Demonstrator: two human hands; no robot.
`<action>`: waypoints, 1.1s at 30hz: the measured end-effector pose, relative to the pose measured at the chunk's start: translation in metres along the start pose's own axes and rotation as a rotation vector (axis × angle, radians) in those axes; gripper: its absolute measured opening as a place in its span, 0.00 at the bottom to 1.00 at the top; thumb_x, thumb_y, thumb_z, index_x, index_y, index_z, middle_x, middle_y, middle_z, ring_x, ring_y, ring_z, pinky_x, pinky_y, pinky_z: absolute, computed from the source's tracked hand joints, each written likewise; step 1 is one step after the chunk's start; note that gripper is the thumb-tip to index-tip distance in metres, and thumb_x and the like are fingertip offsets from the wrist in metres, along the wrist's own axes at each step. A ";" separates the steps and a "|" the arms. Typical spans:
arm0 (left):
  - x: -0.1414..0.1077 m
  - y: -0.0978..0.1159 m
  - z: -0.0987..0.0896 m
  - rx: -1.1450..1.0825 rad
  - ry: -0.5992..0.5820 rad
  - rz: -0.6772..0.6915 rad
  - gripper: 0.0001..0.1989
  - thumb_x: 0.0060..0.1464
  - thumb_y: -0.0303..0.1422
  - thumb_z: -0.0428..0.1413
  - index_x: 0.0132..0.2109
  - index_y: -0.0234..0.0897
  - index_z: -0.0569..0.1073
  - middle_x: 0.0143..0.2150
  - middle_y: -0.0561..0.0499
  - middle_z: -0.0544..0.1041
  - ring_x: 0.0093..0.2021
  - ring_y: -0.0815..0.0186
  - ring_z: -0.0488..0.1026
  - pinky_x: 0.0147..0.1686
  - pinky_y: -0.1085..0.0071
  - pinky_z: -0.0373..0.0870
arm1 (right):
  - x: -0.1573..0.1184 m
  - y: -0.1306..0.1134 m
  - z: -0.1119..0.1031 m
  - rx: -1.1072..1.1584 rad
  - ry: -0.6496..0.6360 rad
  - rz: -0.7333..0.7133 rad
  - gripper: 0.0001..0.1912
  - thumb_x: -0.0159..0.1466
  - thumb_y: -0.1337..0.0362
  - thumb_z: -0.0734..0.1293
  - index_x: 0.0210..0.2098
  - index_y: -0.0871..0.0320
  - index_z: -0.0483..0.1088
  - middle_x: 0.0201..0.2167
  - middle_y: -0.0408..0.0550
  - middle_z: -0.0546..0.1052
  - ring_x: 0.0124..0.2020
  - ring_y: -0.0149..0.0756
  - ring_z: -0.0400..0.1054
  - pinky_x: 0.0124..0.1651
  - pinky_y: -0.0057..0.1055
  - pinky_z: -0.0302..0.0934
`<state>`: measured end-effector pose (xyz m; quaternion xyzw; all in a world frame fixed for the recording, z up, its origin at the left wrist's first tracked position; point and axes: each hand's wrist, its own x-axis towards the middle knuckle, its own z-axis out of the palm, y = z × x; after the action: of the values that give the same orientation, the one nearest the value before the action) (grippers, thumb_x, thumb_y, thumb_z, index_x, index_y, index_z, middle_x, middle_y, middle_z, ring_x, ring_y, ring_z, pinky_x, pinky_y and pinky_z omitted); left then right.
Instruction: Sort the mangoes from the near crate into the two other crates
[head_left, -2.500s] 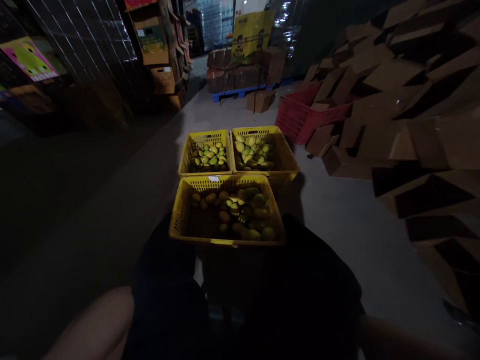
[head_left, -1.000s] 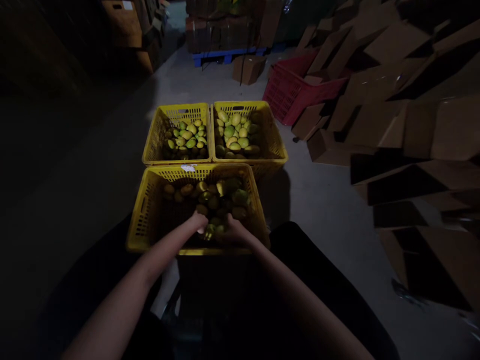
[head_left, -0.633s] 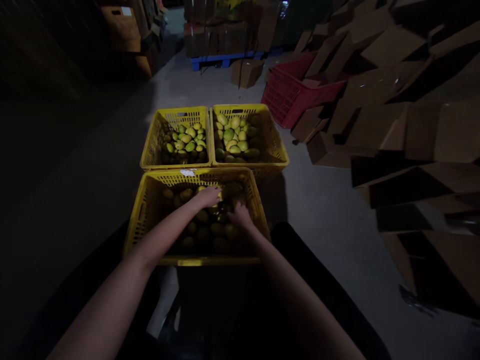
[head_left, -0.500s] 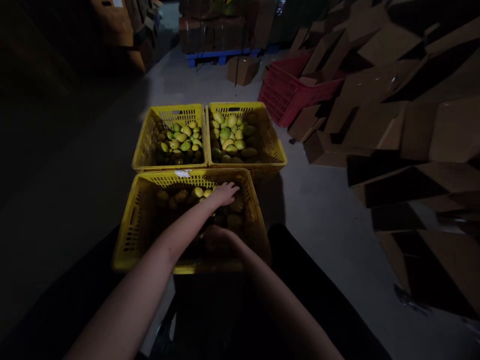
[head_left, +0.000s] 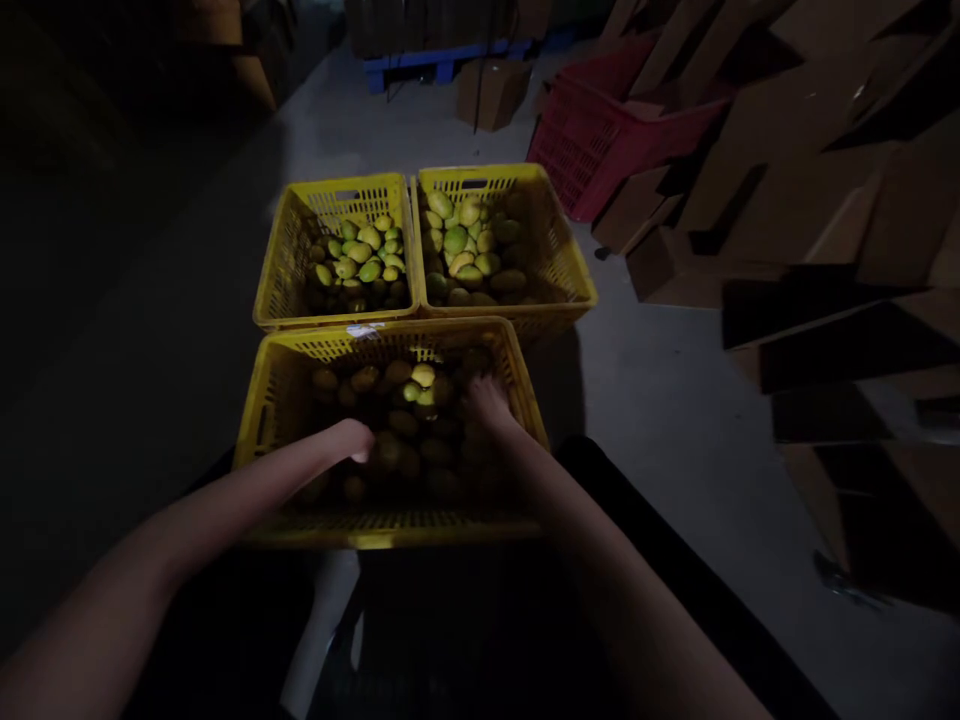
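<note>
Three yellow crates hold green and yellow fruit. Over the left part of the near crate [head_left: 390,541] is my left hand [head_left: 355,440], bent down at the wrist; its fingers are hidden and nothing can be made out in it. My right hand [head_left: 487,396] reaches into the right side of the same crate, among shaded fruit, its fingers dark and blurred. Between the hands lies lit yellow fruit [head_left: 423,375]. Behind stand the back left crate [head_left: 274,255], with small fruit [head_left: 369,237], and the back right crate [head_left: 562,235], with larger fruit [head_left: 455,240].
A red crate [head_left: 585,140] stands at the back right, beside a large heap of cardboard boxes [head_left: 810,200]. A blue pallet [head_left: 444,62] and a small carton [head_left: 491,95] are farther back. My legs are either side of the near crate.
My left hand has moved from the near crate's right side to its left. My right hand has gone from the middle to the right side. The view has tilted down a little.
</note>
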<state>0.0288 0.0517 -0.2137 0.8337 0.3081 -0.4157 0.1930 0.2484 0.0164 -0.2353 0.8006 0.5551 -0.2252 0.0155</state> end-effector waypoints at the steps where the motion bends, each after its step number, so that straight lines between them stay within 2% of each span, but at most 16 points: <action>1: -0.010 -0.008 0.007 0.022 -0.019 -0.035 0.10 0.42 0.33 0.63 0.35 0.35 0.79 0.35 0.41 0.79 0.37 0.53 0.76 0.35 0.64 0.71 | 0.004 -0.005 0.005 0.006 0.010 0.043 0.27 0.59 0.70 0.64 0.57 0.73 0.58 0.57 0.74 0.61 0.60 0.59 0.53 0.55 0.48 0.54; 4: -0.029 -0.026 0.015 0.040 -0.003 -0.070 0.14 0.53 0.36 0.55 0.45 0.37 0.76 0.46 0.39 0.77 0.44 0.54 0.74 0.40 0.65 0.69 | 0.013 -0.022 0.016 0.042 0.062 0.210 0.32 0.57 0.71 0.63 0.59 0.74 0.54 0.60 0.76 0.55 0.61 0.64 0.51 0.56 0.52 0.51; 6: -0.035 -0.031 0.013 0.033 0.002 -0.065 0.16 0.55 0.38 0.52 0.49 0.37 0.74 0.49 0.39 0.75 0.46 0.55 0.73 0.41 0.66 0.69 | 0.016 -0.027 0.020 0.078 0.077 0.296 0.35 0.57 0.71 0.63 0.62 0.72 0.50 0.61 0.77 0.53 0.60 0.64 0.54 0.54 0.52 0.53; 9: -0.035 -0.031 0.010 0.016 0.002 -0.063 0.17 0.56 0.39 0.51 0.50 0.37 0.73 0.50 0.39 0.75 0.46 0.56 0.73 0.40 0.68 0.68 | 0.019 -0.026 0.023 0.149 0.031 0.357 0.39 0.56 0.68 0.64 0.63 0.69 0.47 0.57 0.76 0.58 0.55 0.62 0.61 0.48 0.48 0.60; 12: -0.035 -0.028 0.009 0.004 0.016 -0.066 0.18 0.57 0.39 0.49 0.51 0.38 0.72 0.51 0.40 0.74 0.48 0.56 0.72 0.41 0.68 0.68 | 0.016 -0.019 0.027 0.211 -0.004 0.320 0.39 0.57 0.66 0.64 0.64 0.70 0.45 0.53 0.74 0.64 0.52 0.57 0.66 0.46 0.41 0.62; 17: -0.035 -0.033 0.013 -0.022 0.016 -0.067 0.18 0.58 0.39 0.49 0.52 0.37 0.72 0.52 0.40 0.73 0.50 0.55 0.72 0.43 0.67 0.68 | -0.002 -0.004 0.025 0.268 -0.009 0.162 0.45 0.55 0.66 0.66 0.64 0.73 0.39 0.56 0.75 0.61 0.53 0.55 0.64 0.48 0.39 0.61; 19: -0.033 -0.037 0.014 -0.033 0.013 -0.083 0.18 0.57 0.38 0.50 0.51 0.37 0.73 0.52 0.40 0.74 0.49 0.55 0.72 0.44 0.67 0.68 | -0.008 0.003 0.015 0.297 -0.078 0.058 0.45 0.52 0.67 0.68 0.63 0.71 0.43 0.55 0.69 0.64 0.53 0.51 0.65 0.49 0.36 0.62; 21: -0.030 -0.041 0.014 -0.046 0.011 -0.104 0.16 0.56 0.37 0.52 0.50 0.38 0.74 0.51 0.41 0.74 0.49 0.55 0.72 0.44 0.67 0.68 | -0.011 0.008 0.003 0.327 -0.204 -0.056 0.42 0.48 0.67 0.72 0.59 0.64 0.55 0.51 0.57 0.71 0.49 0.44 0.68 0.46 0.31 0.63; 23: -0.027 -0.043 0.012 -0.064 0.015 -0.121 0.16 0.55 0.37 0.53 0.49 0.37 0.75 0.50 0.40 0.75 0.48 0.55 0.73 0.43 0.67 0.68 | -0.011 0.009 -0.009 0.347 -0.341 -0.141 0.34 0.43 0.67 0.75 0.50 0.60 0.67 0.42 0.47 0.76 0.42 0.38 0.71 0.41 0.26 0.64; 25: -0.026 -0.045 0.007 -0.082 0.025 -0.135 0.16 0.54 0.37 0.53 0.48 0.37 0.75 0.50 0.40 0.75 0.47 0.55 0.73 0.43 0.67 0.68 | -0.008 0.006 -0.017 0.347 -0.406 -0.167 0.23 0.45 0.65 0.75 0.41 0.58 0.73 0.36 0.43 0.78 0.37 0.35 0.72 0.38 0.24 0.64; 28: -0.027 -0.049 0.001 -0.103 0.037 -0.142 0.17 0.54 0.37 0.53 0.49 0.38 0.75 0.51 0.41 0.75 0.48 0.56 0.73 0.43 0.69 0.68 | -0.003 0.001 -0.020 0.294 -0.314 -0.095 0.15 0.53 0.62 0.69 0.40 0.60 0.73 0.37 0.48 0.78 0.38 0.37 0.72 0.39 0.25 0.64; 33: -0.021 -0.055 0.000 -0.135 0.042 -0.159 0.17 0.54 0.37 0.53 0.48 0.38 0.76 0.51 0.41 0.75 0.49 0.56 0.72 0.43 0.69 0.68 | 0.014 0.003 -0.013 0.164 -0.008 0.095 0.27 0.58 0.64 0.63 0.54 0.72 0.60 0.49 0.67 0.71 0.49 0.49 0.67 0.47 0.33 0.61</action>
<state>-0.0180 0.0847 -0.1997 0.8002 0.4044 -0.3905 0.2088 0.2598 0.0316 -0.2295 0.8236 0.4962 -0.2721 -0.0375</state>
